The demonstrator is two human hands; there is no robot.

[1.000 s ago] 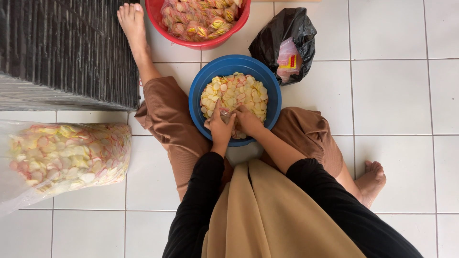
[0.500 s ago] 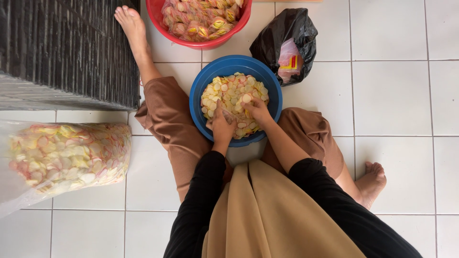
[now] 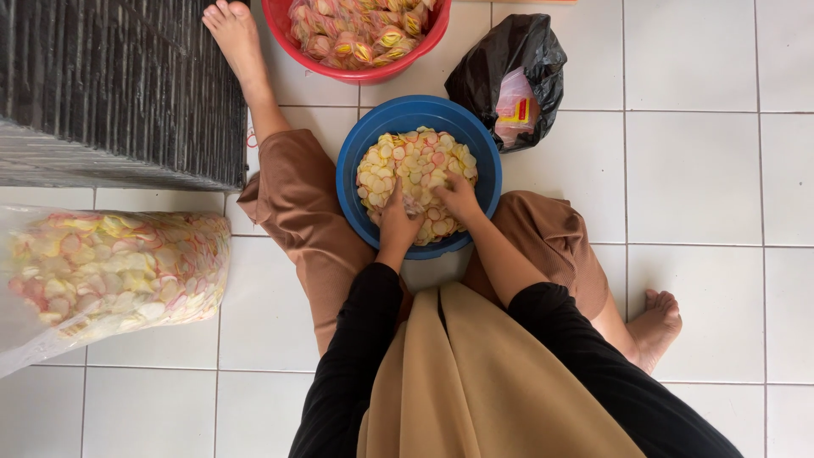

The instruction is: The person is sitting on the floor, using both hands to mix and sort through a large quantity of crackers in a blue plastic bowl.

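- Presently, both hands are sunk into the heap of thin round yellow, white and pink crackers (image 3: 420,174) in the round blue plastic basin (image 3: 352,182); judged step: gathering a handful of loose crackers.
- Left hand (image 3: 397,225): palm down on the near side of the heap, fingers bent into the crackers; whether its grip has closed on any cannot be told.
- Right hand (image 3: 458,199): just beside the left, fingers curled over crackers at mid-heap; a closed grip cannot be confirmed either.
- Judged next move: a scoop needs both grips to close gently, since the crackers look brittle and light.
- Counts: two hands; one blue basin, between the knees on the white tiled floor (image 3: 704,178); one round red plastic basin (image 3: 284,25) of small filled packets, beyond the grips; one black plastic bag (image 3: 492,68), beyond and right of the right grip; one large clear plastic sack (image 3: 110,271) of the same crackers, well left of the left grip.
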